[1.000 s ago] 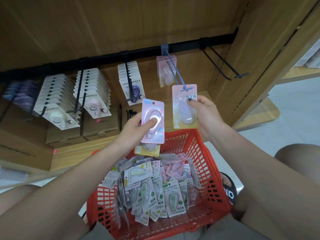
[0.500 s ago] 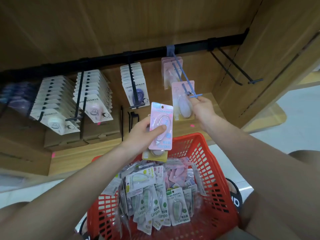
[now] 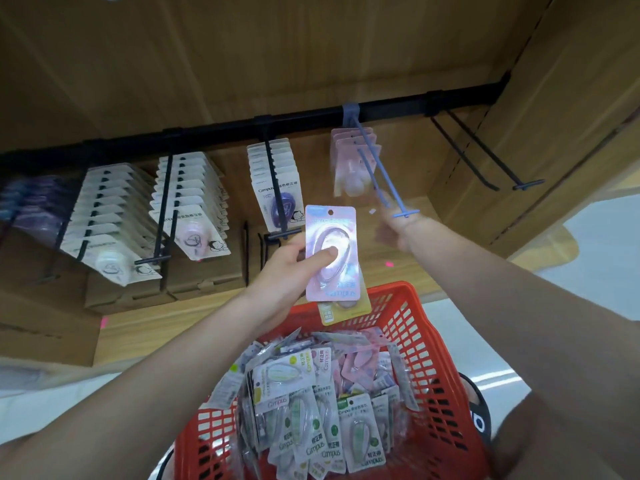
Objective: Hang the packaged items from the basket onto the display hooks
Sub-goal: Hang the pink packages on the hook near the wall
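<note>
— Wooden shelving fills the back, with a black rail (image 3: 214,131) running across it. What hangs there, from the left?

— Two full rows of white packets (image 3: 114,216), then a shorter row with a purple item (image 3: 273,181), then the blue hook (image 3: 382,174) with a few pink packets (image 3: 349,161) pushed to its back end. Far right, a black hook (image 3: 485,157) hangs bare.

— And what has changed in the last second?

— A second ago the right hand (image 3: 398,230) was threading a pink packet onto the tip of the blue hook. Now that packet sits with the others at the rail end, and the hand has dropped away just below the hook's tip. It is blurred by motion, so I cannot tell whether the fingers are loose or curled; it seems to hold nothing.

— So one more item is hung.

— I judge so. The left hand (image 3: 287,268) has barely moved: it grips a pink packet (image 3: 330,251) upright, thumb pressed on the front blister, with a yellow-edged packet (image 3: 343,311) behind it, above the far rim of the red basket (image 3: 433,358).

— What next?

— Probably the right hand takes the pink packet and slides its hole over the same hook. The basket holds many more packets (image 3: 311,410), mostly green with some pink, so the job is far from done.
</note>
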`<action>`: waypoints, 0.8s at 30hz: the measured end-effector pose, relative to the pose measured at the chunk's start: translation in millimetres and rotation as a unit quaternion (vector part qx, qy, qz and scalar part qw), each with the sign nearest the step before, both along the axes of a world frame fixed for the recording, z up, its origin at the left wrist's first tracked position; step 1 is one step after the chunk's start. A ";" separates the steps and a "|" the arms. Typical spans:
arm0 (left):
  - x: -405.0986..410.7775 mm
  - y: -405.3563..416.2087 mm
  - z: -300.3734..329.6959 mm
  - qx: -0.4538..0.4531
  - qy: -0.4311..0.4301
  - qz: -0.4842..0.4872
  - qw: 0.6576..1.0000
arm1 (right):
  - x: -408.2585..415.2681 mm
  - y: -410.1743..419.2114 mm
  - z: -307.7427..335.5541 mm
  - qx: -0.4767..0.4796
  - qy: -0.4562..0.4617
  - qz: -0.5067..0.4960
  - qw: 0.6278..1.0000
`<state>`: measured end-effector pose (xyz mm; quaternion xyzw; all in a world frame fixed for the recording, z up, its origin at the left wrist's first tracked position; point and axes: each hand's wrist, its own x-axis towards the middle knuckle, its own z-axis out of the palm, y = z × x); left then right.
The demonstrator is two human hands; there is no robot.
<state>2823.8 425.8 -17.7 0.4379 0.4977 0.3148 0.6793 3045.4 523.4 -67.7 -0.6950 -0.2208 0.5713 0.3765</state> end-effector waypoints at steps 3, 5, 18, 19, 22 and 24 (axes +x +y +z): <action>3.6 -0.4 0.4 -0.009 -0.007 0.004 1.000 | 0.3 -54.7 16.7 -0.053 0.105 0.083 0.990; 6.7 -2.1 -0.1 -0.012 -0.006 0.003 1.000 | 0.0 -84.7 25.9 -0.053 0.193 0.133 0.971; 16.3 -29.7 6.3 0.006 -0.010 0.012 1.000 | 2.5 -142.3 42.4 0.069 0.130 0.230 0.962; 14.9 -31.4 6.3 0.007 -0.007 0.009 1.000 | 4.1 -143.8 43.6 0.074 0.124 0.224 0.964; 14.5 -34.3 6.3 -0.008 -0.019 0.017 1.000 | 11.4 -147.6 43.2 0.085 0.120 0.202 0.968; 16.0 -34.1 7.5 -0.013 -0.025 0.027 0.999 | 14.8 -148.8 41.5 0.095 0.120 0.178 0.972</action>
